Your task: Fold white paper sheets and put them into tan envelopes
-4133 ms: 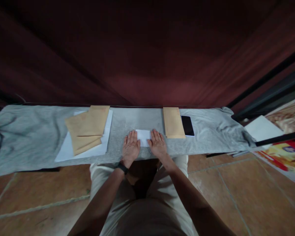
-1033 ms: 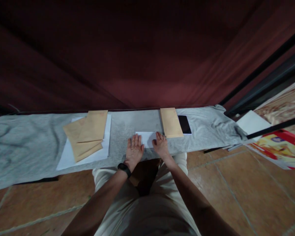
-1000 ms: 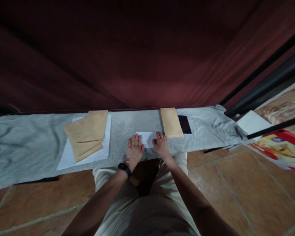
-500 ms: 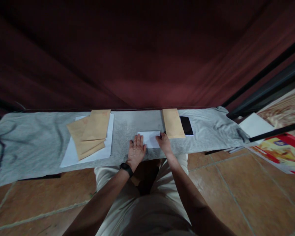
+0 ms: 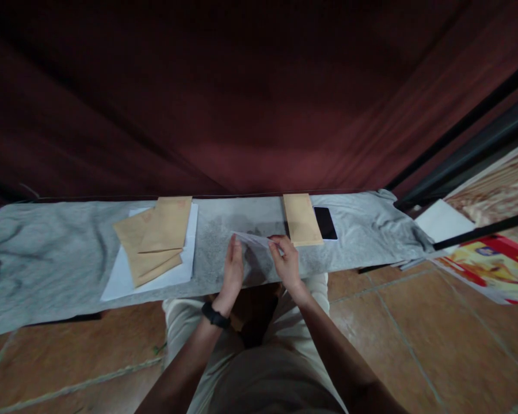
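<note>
1. Paper [image 5: 254, 237], white and apparently folded, spans the gap between your fingertips. Its long axis runs from hand to hand, the right end slanting slightly toward you; it looks tilted and clear of the surface.
2. Your left hand [image 5: 232, 269] pinches one end between thumb and fingers, your right hand [image 5: 289, 265] the other, so neither is nearer.
3. Beneath your hands is the narrow, cloth-covered table [image 5: 216, 230].
4. Well to their left, brown envelopes [image 5: 168, 221] overlap on white sheets [image 5: 120, 282].
5. Just beyond your right hand lies another envelope [image 5: 302, 218], with a phone [image 5: 326, 223] farther right.
6. Ahead of you hangs a dark red curtain [image 5: 259, 126]; below your hands is tiled floor [image 5: 371, 345].
</note>
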Available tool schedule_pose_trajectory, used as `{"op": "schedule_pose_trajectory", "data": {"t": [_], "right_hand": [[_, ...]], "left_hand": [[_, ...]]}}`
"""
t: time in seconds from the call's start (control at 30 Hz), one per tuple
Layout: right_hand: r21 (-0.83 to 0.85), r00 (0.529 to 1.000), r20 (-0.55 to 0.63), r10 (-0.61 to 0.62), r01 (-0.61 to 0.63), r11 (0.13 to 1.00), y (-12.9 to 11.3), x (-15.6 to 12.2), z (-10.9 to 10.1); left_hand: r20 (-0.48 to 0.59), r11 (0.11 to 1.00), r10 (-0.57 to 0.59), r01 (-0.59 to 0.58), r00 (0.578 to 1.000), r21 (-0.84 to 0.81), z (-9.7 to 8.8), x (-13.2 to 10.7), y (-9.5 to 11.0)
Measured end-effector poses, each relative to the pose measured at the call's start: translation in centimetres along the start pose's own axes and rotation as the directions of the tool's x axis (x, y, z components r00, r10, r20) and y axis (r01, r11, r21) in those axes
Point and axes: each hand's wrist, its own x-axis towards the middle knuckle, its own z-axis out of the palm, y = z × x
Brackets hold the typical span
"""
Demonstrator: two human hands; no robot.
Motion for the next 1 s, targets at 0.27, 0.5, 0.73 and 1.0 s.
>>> {"op": "schedule_pose_trajectory", "data": {"t": [0.27, 0.5, 0.73, 1.0], "right_hand": [[-0.067, 0.951, 0.241, -0.194, 0.216, 0.974, 1.2, -1.2, 0.0], [-0.058, 0.995, -0.012, 0.095, -0.096, 0.994, 5.9, -0.9, 0.8], [-0.213, 0.996, 0.049, 0.068, -0.056, 0.975, 7.3, -2.1, 2.6], [-0.560, 0.922, 0.387, 0.033, 0.206, 0.803, 5.8, -2.8, 5.9]], "left_hand": [[0.094, 0.814, -0.438, 0.439, 0.894, -0.381, -3.7, 3.4, 1.1], [-0.140, 0.919, -0.300, 0.247, 0.944, -0.308, -2.9, 3.0, -1.8], [-0.240, 0.981, -0.137, 0.097, 0.961, -0.170, -1.6, 2.7, -4.3], [-0.134, 0.988, -0.023, 0.043, 0.991, 0.149, -2.6, 3.6, -4.8]]}}
